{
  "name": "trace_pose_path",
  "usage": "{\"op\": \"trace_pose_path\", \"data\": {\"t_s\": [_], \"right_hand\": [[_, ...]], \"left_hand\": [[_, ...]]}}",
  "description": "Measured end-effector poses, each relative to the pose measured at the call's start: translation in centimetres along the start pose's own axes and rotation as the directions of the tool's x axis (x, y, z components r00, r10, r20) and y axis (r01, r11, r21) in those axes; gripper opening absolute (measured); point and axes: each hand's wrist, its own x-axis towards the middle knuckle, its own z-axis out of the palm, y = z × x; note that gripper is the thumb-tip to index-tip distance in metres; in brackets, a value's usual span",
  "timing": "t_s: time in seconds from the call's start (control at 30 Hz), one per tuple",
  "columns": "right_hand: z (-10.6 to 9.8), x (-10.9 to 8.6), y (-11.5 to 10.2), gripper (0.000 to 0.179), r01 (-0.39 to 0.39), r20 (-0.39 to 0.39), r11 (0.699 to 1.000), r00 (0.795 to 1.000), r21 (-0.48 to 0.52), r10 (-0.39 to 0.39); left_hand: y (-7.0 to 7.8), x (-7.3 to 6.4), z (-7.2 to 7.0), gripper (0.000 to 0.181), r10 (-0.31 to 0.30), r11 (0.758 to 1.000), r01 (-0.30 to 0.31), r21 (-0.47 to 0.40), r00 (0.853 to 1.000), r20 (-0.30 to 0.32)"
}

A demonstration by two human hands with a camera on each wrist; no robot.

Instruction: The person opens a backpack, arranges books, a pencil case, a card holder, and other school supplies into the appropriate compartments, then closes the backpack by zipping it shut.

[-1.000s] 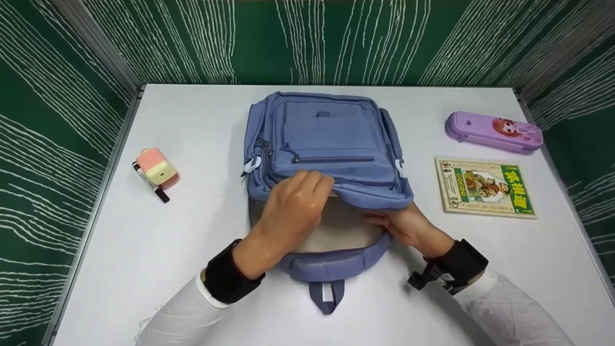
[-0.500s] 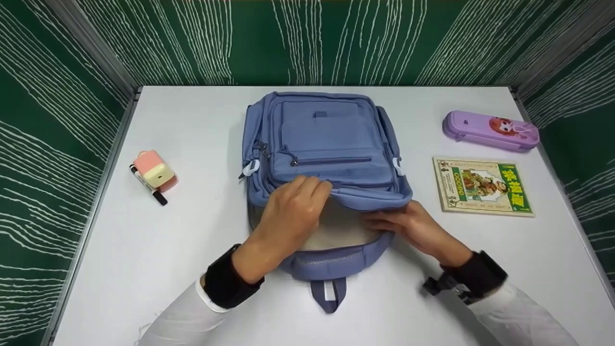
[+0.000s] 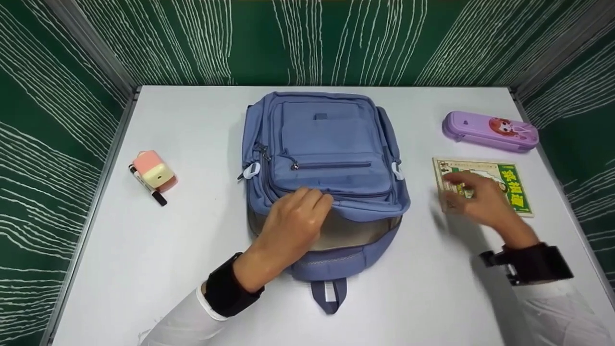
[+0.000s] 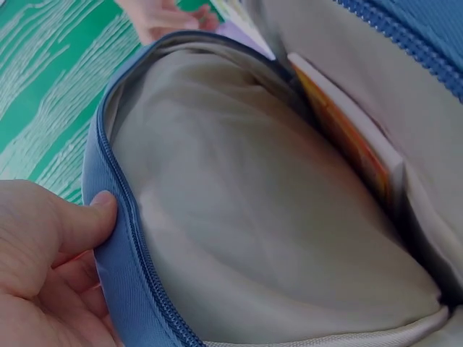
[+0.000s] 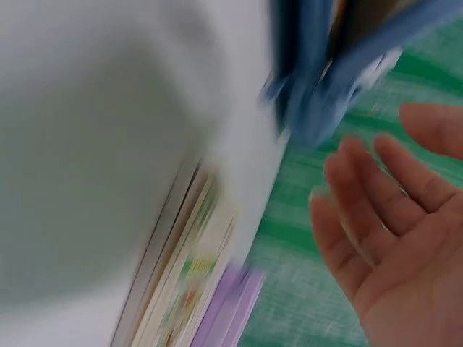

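A blue backpack (image 3: 331,134) lies on the white table, its main compartment unzipped at the near end. My left hand (image 3: 293,216) pinches the edge of the front panel and holds it raised. The left wrist view shows the thumb (image 4: 105,210) on the zipper border and the beige lining (image 4: 239,181) inside. A thin book or booklet (image 4: 347,130) with an orange face stands in there against the back wall. My right hand (image 3: 480,199), fingers spread and nothing in them, is over a green-and-cream book (image 3: 519,192) and hides part of its cover.
Behind the book lies a purple pencil case (image 3: 490,130). On the left side, a black-and-white marker (image 3: 148,185) lies against a pink-and-yellow case-like object (image 3: 156,168). Green walls with white streaks (image 3: 326,43) enclose the table's back and sides.
My right hand has left the bag's opening and moved right to above the book. The front panel's right side has sagged a little. My left hand keeps its grip, slightly lower.
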Motion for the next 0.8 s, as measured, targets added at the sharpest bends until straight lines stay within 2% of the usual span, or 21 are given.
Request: {"op": "trace_pose_path", "data": {"t_s": [0.13, 0.33, 0.53, 0.7, 0.8], "right_hand": [[-2.3, 0.9, 3.5, 0.068, -0.114, 0.08, 0.99, 0.989, -0.085, 0.121], [-4.4, 2.1, 7.7, 0.081, -0.167, 0.129, 0.97, 0.973, -0.177, 0.191], [-5.3, 3.3, 10.0, 0.088, -0.206, 0.196, 0.953, 0.948, -0.223, 0.251], [-6.2, 3.8, 11.3, 0.092, -0.25, 0.256, 0.938, 0.916, -0.238, 0.309], [-6.7, 4.1, 11.8, 0.089, -0.236, 0.3, 0.936, 0.902, -0.259, 0.31]], "left_hand": [[0.2, -0.3, 0.2, 0.026, 0.007, 1.0, -0.007, 0.012, 1.0, 0.011], [0.5, -1.0, 0.4, 0.025, 0.01, 0.999, -0.011, 0.036, 0.999, 0.032], [0.7, -1.5, 0.8, 0.016, 0.007, 0.999, -0.008, 0.043, 0.999, 0.034], [0.8, -1.5, 1.0, 0.014, 0.016, 0.999, -0.019, 0.051, 0.998, 0.052], [0.8, -1.6, 1.0, 0.015, 0.017, 0.998, -0.021, 0.053, 0.998, 0.067]]}}
